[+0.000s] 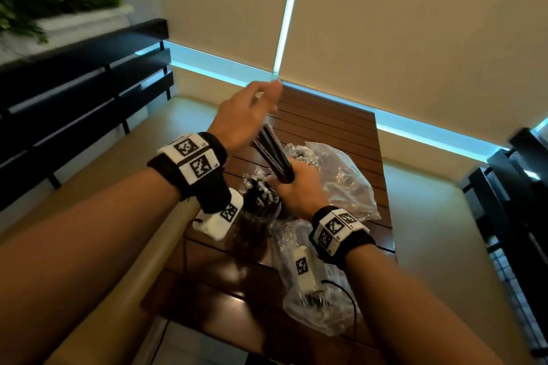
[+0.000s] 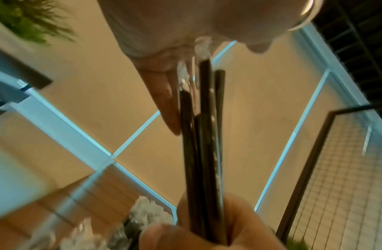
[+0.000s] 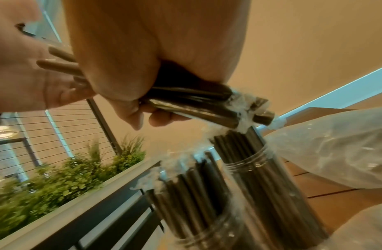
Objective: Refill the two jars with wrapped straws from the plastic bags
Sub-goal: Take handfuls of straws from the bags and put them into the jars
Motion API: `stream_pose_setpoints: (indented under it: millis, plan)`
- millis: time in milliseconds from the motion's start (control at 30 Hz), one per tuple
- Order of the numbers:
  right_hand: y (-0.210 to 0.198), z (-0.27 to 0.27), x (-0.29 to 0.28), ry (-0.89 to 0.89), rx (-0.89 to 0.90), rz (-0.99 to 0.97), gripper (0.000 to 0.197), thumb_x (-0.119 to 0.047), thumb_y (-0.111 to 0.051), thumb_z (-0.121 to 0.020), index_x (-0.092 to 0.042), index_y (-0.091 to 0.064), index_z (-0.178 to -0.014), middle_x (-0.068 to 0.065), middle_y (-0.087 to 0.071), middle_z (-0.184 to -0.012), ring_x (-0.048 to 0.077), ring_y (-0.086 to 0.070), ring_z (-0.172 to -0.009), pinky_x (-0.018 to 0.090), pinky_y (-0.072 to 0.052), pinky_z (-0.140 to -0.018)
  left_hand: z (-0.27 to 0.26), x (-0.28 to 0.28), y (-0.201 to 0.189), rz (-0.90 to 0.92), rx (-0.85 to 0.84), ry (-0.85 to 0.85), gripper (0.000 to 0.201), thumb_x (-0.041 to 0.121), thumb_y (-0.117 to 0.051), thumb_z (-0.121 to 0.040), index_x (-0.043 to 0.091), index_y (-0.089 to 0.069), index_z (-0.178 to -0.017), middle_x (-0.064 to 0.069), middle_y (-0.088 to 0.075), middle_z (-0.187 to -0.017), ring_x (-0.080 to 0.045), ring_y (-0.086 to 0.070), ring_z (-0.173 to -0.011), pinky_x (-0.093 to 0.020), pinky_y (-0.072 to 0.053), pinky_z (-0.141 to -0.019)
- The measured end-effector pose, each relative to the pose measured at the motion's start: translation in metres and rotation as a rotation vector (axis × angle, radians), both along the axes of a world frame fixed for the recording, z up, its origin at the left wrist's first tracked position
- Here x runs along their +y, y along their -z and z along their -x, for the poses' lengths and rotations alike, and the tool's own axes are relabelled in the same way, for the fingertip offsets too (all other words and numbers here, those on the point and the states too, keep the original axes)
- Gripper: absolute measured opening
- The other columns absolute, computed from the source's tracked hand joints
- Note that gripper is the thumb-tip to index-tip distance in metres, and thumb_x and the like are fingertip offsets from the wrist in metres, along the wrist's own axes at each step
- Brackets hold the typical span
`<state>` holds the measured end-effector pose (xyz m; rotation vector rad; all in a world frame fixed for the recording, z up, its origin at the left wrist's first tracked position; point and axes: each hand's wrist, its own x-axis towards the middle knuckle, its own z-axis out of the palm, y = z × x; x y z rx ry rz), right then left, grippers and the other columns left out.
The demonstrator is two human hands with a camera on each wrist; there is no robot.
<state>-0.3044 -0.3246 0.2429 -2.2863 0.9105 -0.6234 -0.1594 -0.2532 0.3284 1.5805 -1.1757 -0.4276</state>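
Black wrapped straws [image 1: 271,154] form a small bundle gripped at its near end by the right hand [image 1: 296,187], fingers curled round it above the table [image 1: 332,121]. The left hand [image 1: 246,115] is spread flat, fingers straight, its palm against the bundle's far tips. Two clear jars stand below, already packed with straws: the near jar [image 3: 198,211] at left, the far jar [image 3: 271,186] beside it. One plastic bag [image 1: 344,175] lies right of the jars; another bag [image 1: 320,305] lies nearer, with straws inside.
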Motion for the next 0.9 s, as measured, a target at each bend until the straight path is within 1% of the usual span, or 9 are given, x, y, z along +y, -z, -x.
stream_pose_setpoints:
  millis: [100, 167, 233, 333, 400, 500, 633, 733, 900]
  plan:
    - [-0.003, -0.020, 0.007, -0.035, -0.073, -0.041, 0.026, -0.020, -0.069, -0.086, -0.031, -0.050, -0.072, -0.014, -0.053, -0.068, 0.000, -0.049, -0.061, 0.019, -0.039, -0.061, -0.004, 0.002, -0.008, -0.191, -0.513, -0.015, 0.052, 0.072, -0.056, -0.080, 0.025, -0.071, -0.096, 0.009, -0.068, -0.091, -0.007, -0.062, -0.084, -0.024, -0.046, -0.069]
    - [-0.004, -0.027, 0.008, -0.054, -0.111, -0.052, 0.010, -0.025, -0.070, -0.086, -0.027, -0.061, -0.089, -0.011, -0.060, -0.078, 0.000, -0.054, -0.070, 0.020, -0.043, -0.069, -0.008, 0.005, -0.011, -0.270, -0.666, -0.016, 0.043, 0.063, -0.066, -0.080, 0.021, -0.071, -0.081, 0.005, -0.067, -0.076, -0.008, -0.060, -0.067, -0.024, -0.046, -0.059]
    - [-0.007, -0.034, 0.011, -0.081, -0.127, -0.054, 0.013, -0.028, -0.071, -0.086, -0.027, -0.062, -0.094, -0.014, -0.061, -0.079, -0.003, -0.054, -0.070, 0.015, -0.041, -0.067, -0.013, 0.009, -0.016, -0.265, -0.691, -0.015, 0.034, 0.048, -0.071, -0.083, 0.015, -0.070, -0.073, 0.000, -0.065, -0.068, -0.008, -0.055, -0.055, -0.026, -0.049, -0.055]
    - [-0.017, -0.047, 0.016, -0.132, -0.125, -0.077, 0.026, -0.034, -0.073, -0.084, -0.036, -0.048, -0.076, -0.015, -0.051, -0.067, -0.002, -0.047, -0.059, 0.011, -0.035, -0.056, -0.019, 0.013, -0.028, -0.194, -0.748, -0.038, 0.024, 0.032, -0.070, -0.084, 0.014, -0.067, -0.069, -0.003, -0.063, -0.065, -0.017, -0.057, -0.063, -0.033, -0.054, -0.066]
    - [-0.022, -0.054, 0.015, -0.142, -0.111, -0.079, 0.023, -0.038, -0.074, -0.082, -0.033, -0.052, -0.080, -0.011, -0.054, -0.070, 0.004, -0.049, -0.063, 0.015, -0.038, -0.056, -0.024, 0.013, -0.034, -0.195, -0.748, -0.037, 0.023, 0.027, -0.069, -0.083, 0.014, -0.065, -0.065, -0.003, -0.062, -0.064, -0.020, -0.058, -0.066, -0.035, -0.055, -0.067]
    - [-0.020, -0.054, 0.008, -0.144, -0.020, -0.008, 0.042, -0.048, -0.078, -0.074, -0.021, -0.056, -0.097, -0.007, -0.060, -0.083, 0.010, -0.056, -0.073, 0.024, -0.047, -0.062, -0.033, 0.014, -0.034, -0.196, -0.729, -0.041, 0.023, 0.023, -0.068, -0.082, 0.012, -0.064, -0.063, -0.004, -0.061, -0.060, -0.021, -0.059, -0.063, -0.033, -0.052, -0.064]
    - [0.012, -0.037, -0.004, -0.026, 0.224, 0.080, 0.078, -0.065, -0.079, -0.057, -0.031, -0.046, -0.119, -0.005, -0.052, -0.119, 0.016, -0.051, -0.108, 0.040, -0.051, -0.090, -0.042, 0.013, -0.029, -0.191, -0.717, -0.061, 0.023, 0.023, -0.068, -0.083, 0.009, -0.067, -0.065, 0.000, -0.058, -0.056, -0.016, -0.055, -0.057, -0.025, -0.044, -0.060]
    - [0.043, -0.021, -0.009, 0.016, 0.375, 0.009, 0.095, -0.059, -0.081, -0.056, -0.031, -0.035, -0.134, 0.001, -0.039, -0.133, 0.023, -0.043, -0.120, 0.043, -0.046, -0.100, -0.042, 0.009, -0.023, -0.201, -0.728, -0.057, 0.022, 0.023, -0.066, -0.084, 0.013, -0.064, -0.064, 0.006, -0.052, -0.054, -0.009, -0.046, -0.053, -0.021, -0.038, -0.053]
    - [0.069, -0.013, -0.012, 0.059, 0.228, -0.152, 0.077, -0.028, -0.083, -0.070, -0.026, -0.037, -0.132, -0.003, -0.047, -0.126, 0.015, -0.051, -0.113, 0.032, -0.048, -0.095, -0.033, -0.003, -0.015, -0.202, -0.756, -0.023, 0.024, 0.023, -0.064, -0.085, 0.016, -0.060, -0.063, 0.007, -0.047, -0.055, -0.008, -0.042, -0.054, -0.028, -0.046, -0.061]
